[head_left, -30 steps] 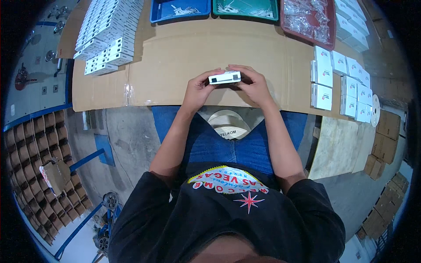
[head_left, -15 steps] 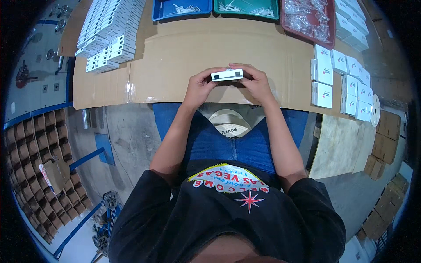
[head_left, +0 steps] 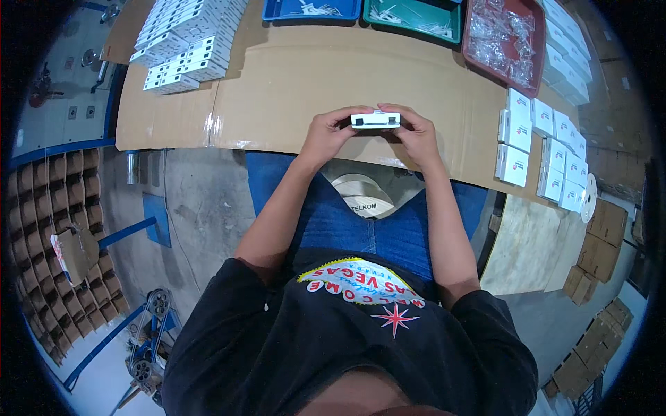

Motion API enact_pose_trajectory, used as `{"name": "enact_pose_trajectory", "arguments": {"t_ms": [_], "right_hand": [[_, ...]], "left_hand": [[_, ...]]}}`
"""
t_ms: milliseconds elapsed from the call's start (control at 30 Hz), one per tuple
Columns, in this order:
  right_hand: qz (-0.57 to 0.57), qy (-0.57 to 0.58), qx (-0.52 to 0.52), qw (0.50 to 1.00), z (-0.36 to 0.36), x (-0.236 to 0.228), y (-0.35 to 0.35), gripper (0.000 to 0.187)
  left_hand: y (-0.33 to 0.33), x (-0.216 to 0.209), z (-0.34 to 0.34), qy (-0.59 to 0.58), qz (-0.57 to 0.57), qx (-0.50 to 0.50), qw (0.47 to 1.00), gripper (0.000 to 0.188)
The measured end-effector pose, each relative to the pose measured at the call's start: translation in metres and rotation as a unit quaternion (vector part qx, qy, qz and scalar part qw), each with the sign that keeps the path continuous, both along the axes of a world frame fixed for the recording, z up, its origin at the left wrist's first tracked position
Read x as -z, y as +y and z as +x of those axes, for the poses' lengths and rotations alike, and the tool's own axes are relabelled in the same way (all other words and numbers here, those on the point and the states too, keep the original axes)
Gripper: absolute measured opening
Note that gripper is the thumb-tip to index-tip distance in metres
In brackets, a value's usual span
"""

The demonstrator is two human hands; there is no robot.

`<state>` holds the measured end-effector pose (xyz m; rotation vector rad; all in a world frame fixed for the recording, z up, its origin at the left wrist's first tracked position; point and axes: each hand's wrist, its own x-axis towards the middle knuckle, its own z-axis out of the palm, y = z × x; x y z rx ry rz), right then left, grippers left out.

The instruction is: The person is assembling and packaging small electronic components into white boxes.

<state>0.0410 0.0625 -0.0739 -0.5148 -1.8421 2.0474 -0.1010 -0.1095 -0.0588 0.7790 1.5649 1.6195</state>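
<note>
Between my two hands is a small white plastic box (head_left: 375, 120), its narrow edge with two dark square openings turned toward me. My left hand (head_left: 329, 136) grips its left end, and my right hand (head_left: 419, 137) grips its right end. Fingers curl over the far side, where their tips are partly hidden. The box is raised a little above the front part of the cardboard-covered table (head_left: 298, 90).
Stacked white boxes (head_left: 189, 52) with dark openings stand far left. At the back are a blue tray (head_left: 312, 19) and a green tray (head_left: 414, 36) of small white parts, and a red tray (head_left: 501, 69) of clear bags. White printed boxes (head_left: 515, 142) stand right.
Both hands still hold the white box, which now sits slightly farther right in the picture. The whole view has turned a little, shifting the trays and stacks.
</note>
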Motion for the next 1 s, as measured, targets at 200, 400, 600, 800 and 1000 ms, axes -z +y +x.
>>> {"name": "enact_pose_trajectory", "arguments": {"t_ms": [200, 400, 600, 800, 1000], "right_hand": [[-0.011, -0.003, 0.0, 1.0, 0.0, 0.002, 0.001, 0.035], [-0.024, 0.007, 0.005, 1.0, -0.001, 0.001, 0.0, 0.032], [0.024, -0.029, -0.005, 0.999, 0.012, -0.014, -0.001, 0.03], [0.068, -0.02, 0.009, 0.997, 0.019, -0.055, -0.019, 0.028], [0.083, 0.048, 0.028, 0.995, 0.032, -0.085, -0.038, 0.029]], "left_hand": [[0.001, 0.003, -0.002, -0.019, -0.004, 0.005, 1.0, 0.033], [0.002, 0.001, -0.003, 0.015, -0.003, 0.012, 1.0, 0.036], [-0.006, -0.028, 0.008, 0.033, -0.048, 0.027, 0.998, 0.04], [-0.018, -0.055, 0.033, -0.082, 0.048, -0.04, 0.995, 0.036], [-0.025, -0.084, 0.061, -0.114, 0.124, -0.123, 0.978, 0.039]]}}
